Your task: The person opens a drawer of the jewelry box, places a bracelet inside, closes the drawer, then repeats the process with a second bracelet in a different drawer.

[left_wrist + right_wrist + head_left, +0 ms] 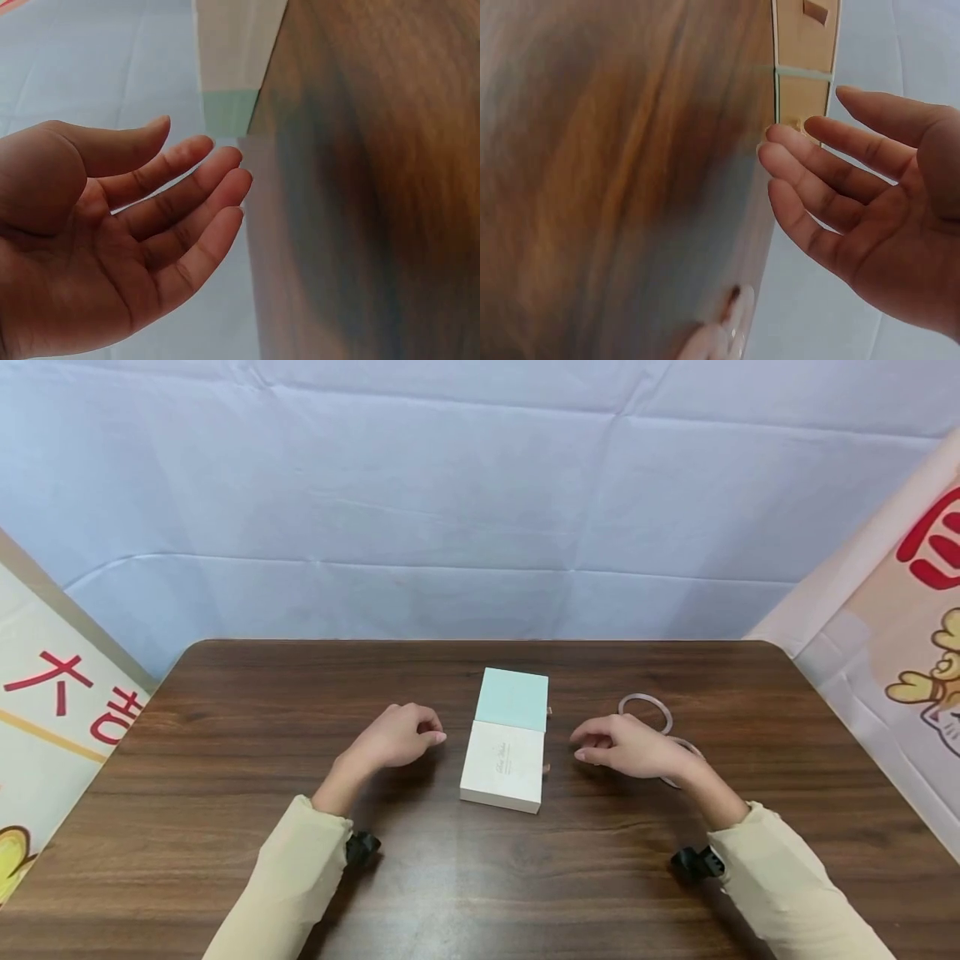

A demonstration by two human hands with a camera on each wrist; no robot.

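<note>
The white box (502, 764) lies just right of the middle of the head view, with the green box (512, 699) directly above it in the frame. Their ends touch, and both lie flat on the brown worktop (525, 893). Small print marks the white box's top, and a small tab (547, 769) sticks out from each box's right side.

The left hand (395, 735) is left of the boxes in the picture, about level with the seam between them. The right hand (626, 745) is to their right, at nearly the same height in the frame. The hands are well apart, with the boxes between them; each is near the boxes without touching them. Their fingers are relaxed and loosely bent, holding nothing.

In the left wrist view, the boxes come down from the top centre, the green end just above the fingertips in the picture. In the right wrist view, their tabbed side is at the upper right, its lower end partly covered by the fingertips.

Two rings lie at the right hand: the upper ring (643, 696) shows above it in the head view, while the lower ring (688, 745) is partly hidden by the wrist. Pale sleeves (285, 877) enter from the lower left and lower right.
</note>
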